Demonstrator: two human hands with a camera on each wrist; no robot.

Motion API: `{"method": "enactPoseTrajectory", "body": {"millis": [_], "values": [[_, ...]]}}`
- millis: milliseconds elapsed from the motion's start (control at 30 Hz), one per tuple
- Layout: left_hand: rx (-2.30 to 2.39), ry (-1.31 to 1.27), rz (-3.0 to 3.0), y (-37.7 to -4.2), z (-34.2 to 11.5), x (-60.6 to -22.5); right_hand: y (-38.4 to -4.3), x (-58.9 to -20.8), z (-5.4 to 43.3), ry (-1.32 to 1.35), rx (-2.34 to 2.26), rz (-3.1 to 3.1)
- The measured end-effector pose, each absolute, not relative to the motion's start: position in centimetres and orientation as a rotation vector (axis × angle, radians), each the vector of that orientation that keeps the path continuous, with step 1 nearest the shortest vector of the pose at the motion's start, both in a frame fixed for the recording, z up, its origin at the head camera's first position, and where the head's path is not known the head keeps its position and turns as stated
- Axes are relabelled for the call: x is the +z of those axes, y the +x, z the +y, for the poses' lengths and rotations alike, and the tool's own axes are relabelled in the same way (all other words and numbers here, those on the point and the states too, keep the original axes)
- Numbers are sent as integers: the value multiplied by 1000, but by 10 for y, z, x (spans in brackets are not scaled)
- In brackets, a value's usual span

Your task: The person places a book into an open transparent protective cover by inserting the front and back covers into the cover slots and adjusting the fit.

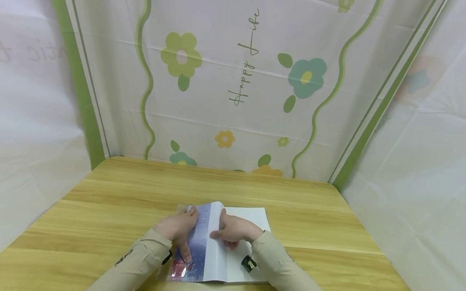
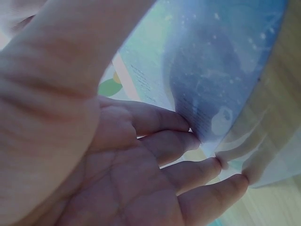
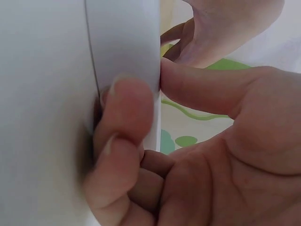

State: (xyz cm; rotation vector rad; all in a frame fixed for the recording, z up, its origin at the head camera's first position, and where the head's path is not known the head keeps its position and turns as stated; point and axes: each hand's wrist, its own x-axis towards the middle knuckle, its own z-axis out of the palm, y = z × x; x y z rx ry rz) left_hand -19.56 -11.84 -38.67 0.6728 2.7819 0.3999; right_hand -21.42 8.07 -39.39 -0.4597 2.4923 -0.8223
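A book (image 1: 245, 264) lies spread open near the table's front edge, its right side plain white. On its left is a blue starry cover (image 1: 198, 262) with a red patch low down, under clear plastic film (image 2: 263, 146) that reaches past the cover's edge. My left hand (image 1: 179, 228) rests over that cover with fingers spread, fingertips touching the film. A white curved strip (image 1: 215, 262) rises along the middle. My right hand (image 1: 234, 229) pinches this strip, thumb (image 3: 202, 87) at one side and curled fingers (image 3: 127, 108) at the other.
The book lies on a wood-grain table (image 1: 309, 218). White curtains with flower prints (image 1: 225, 81) hang behind it and at both sides. A small black object (image 1: 249, 263) shows beside the right sleeve, over the white page.
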Motion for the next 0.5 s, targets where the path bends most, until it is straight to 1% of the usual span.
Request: {"method": "enactPoseTrajectory", "body": {"millis": [500], "values": [[398,665,2784,-196,-117,-387,-214,-397,79,-459,-804,2526]]}}
